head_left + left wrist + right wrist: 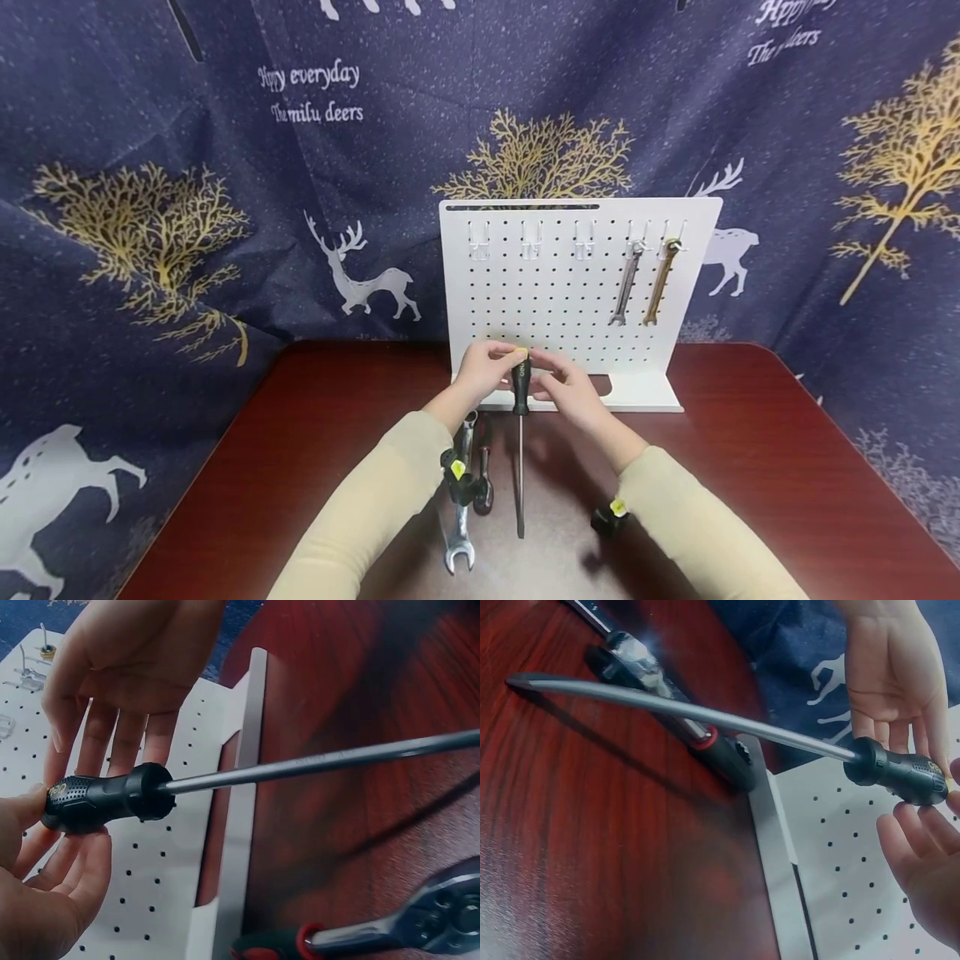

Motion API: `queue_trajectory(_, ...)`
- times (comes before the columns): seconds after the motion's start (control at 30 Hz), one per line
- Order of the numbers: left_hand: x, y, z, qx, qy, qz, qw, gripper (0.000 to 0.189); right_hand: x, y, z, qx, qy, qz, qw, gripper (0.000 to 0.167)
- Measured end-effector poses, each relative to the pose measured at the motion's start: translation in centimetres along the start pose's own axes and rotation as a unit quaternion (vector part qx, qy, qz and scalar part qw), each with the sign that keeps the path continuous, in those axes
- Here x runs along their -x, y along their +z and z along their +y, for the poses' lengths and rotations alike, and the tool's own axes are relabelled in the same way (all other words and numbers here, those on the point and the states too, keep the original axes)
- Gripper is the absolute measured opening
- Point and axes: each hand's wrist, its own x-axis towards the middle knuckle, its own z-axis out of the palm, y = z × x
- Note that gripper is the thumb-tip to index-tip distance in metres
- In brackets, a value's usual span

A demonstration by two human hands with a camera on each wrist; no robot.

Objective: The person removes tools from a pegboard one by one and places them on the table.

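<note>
A long flat-tip screwdriver (pixel 521 392) with a black, yellow-ended handle hangs blade down in front of the white pegboard. My left hand (pixel 487 367) pinches its handle at the top, thumb on the yellow end and fingertips against the side. From the other side my right hand (pixel 570 392) reaches in. In the left wrist view, the right hand (pixel 135 667) has its long fingers nearly straight behind the handle (pixel 105 799), its thumb apart from it. Below the left forearm lie a silver combination wrench (pixel 461 533) and a ratchet (pixel 484 483) with a red-and-black grip.
The white pegboard (pixel 540 308) stands on the dark red table (pixel 360 400). Two combination wrenches, one silver (pixel 625 287) and one brass-coloured (pixel 660 283), hang at its right; several clear hooks (pixel 531 243) line its upper left. A blue patterned cloth (pixel 405 150) hangs behind.
</note>
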Motion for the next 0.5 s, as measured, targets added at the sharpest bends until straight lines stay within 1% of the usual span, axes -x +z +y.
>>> queue_trajectory(0.13,0.3,-0.2,-0.8,0.007,-0.006,0.002,1.0,0.035,0.1,0.4,0.4,-0.002,0.011,-0.006,0.9999,0.047)
queue_trajectory(0.3,0.5,-0.3,-1.8,0.004,-0.019,0.001,0.9998,0.036,0.4,0.8,1.1,-0.006,0.025,-0.009,0.9996,0.047)
queue_trajectory(0.5,1.1,-0.4,-3.0,0.001,-0.028,-0.01,0.9996,0.034,0.7,1.2,2.1,-0.021,0.042,-0.013,0.9988,0.046)
